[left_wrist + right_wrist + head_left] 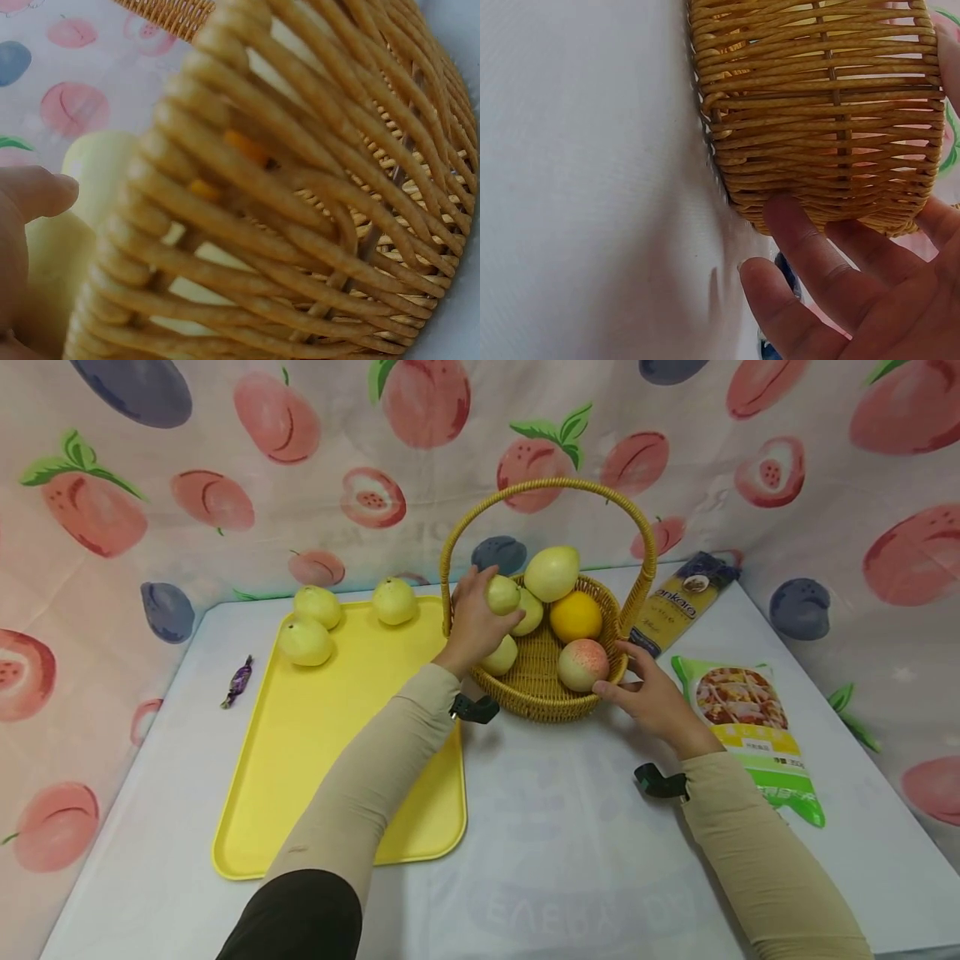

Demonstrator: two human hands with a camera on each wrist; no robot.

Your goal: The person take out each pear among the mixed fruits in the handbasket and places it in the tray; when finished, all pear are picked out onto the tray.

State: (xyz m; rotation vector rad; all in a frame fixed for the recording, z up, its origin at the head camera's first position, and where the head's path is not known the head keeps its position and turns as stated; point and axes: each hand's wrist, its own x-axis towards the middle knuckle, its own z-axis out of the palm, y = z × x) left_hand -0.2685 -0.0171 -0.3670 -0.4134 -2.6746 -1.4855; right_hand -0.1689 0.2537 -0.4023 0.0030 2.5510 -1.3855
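My left hand point(480, 618) holds a round pale green fruit point(502, 595) over the left side of a woven basket point(543, 706) with a tall arched handle. The basket contains a larger pale yellow fruit point(552, 573), an orange point(576, 617), a peach point(582, 665) and more pale green fruit point(499, 657). At the basket's right front, my right hand point(656, 697) grips the rim, its thumb near the peach. Its fingers point(817, 262) spread along the woven side in the right wrist view. Weave hides much of the basket's contents in the left wrist view.
Left of the basket lies a yellow tray point(330, 718) bearing several pale green fruits point(306, 642). A purple wrapped candy point(238, 682) is beyond its left edge. To the right lie a pasta packet point(678, 603) and a green food bag point(750, 727). Fruit-print cloth hangs behind.
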